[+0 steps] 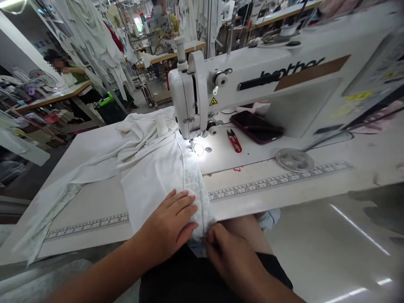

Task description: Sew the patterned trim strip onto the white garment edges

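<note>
Left hand point(172, 223) lies flat, slightly spread, on cloth point(158, 170); right hand point(229, 250) pinches the cloth's near edge.

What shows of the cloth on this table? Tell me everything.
The cloth looks thin and white, with a faintly patterned band. It lies on the table, bunched behind, flatter in front, a strip trailing left. The band runs up to the presser foot. The left hand lies flat on the cloth; the right hand pinches its near end by the table edge.
</note>
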Available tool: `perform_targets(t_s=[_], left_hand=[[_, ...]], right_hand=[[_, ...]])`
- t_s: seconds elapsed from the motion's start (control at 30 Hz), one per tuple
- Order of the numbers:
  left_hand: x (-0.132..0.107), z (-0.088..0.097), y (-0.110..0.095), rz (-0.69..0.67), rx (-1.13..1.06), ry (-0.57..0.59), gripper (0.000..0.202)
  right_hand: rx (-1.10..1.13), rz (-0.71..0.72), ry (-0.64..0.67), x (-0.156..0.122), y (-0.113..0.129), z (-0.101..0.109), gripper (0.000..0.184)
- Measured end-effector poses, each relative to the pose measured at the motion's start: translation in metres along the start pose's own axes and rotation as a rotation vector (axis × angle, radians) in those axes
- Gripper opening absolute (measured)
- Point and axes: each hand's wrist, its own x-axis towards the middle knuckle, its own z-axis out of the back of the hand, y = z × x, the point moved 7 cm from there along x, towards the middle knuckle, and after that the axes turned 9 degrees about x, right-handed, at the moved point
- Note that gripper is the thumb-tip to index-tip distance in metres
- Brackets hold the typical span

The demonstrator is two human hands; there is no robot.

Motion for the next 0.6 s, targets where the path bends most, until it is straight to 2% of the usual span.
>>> perform_targets(t_s=[0.07, 0.17, 0.3, 0.4, 0.47, 0.5, 0.57, 0.6], left_hand=[[-0.012, 0.003, -0.012, -0.018, -0.012, -0.013, 0.033], [-0.030, 0.007, -0.038, -0.069, -0.007, -0.080, 0.041], [-0.039, 0.020, -0.063, -0.072, 0.036, -0.336, 0.015], [-0.034, 0.028, -0.070, -0.074, 0.030, -0.408, 0.014], [-0.028, 0.031, -0.072, -0.081, 0.031, -0.386, 0.015], [-0.026, 0.033, -0.073, -0.083, 0.031, -0.370, 0.015], [-0.022, 0.037, -0.074, -0.079, 0.021, -0.353, 0.015], [-0.020, 0.039, -0.075, -0.082, 0.013, -0.347, 0.015]], right_hand=[[0.124, -0.051, 0.023, -0.005, 0.002, 0.004, 0.015], [0.448, -0.213, 0.083, -0.017, 0.008, 0.012, 0.019], [0.785, -0.352, 0.124, -0.024, 0.020, 0.019, 0.028], [0.834, -0.380, 0.137, -0.027, 0.021, 0.022, 0.028], [0.772, -0.341, 0.144, -0.031, 0.019, 0.028, 0.023], [0.686, -0.274, 0.132, -0.033, 0.020, 0.033, 0.018], [0.419, -0.020, 0.074, -0.034, 0.029, 0.049, 0.008], [0.258, 0.140, 0.033, -0.035, 0.037, 0.057, 0.014]])
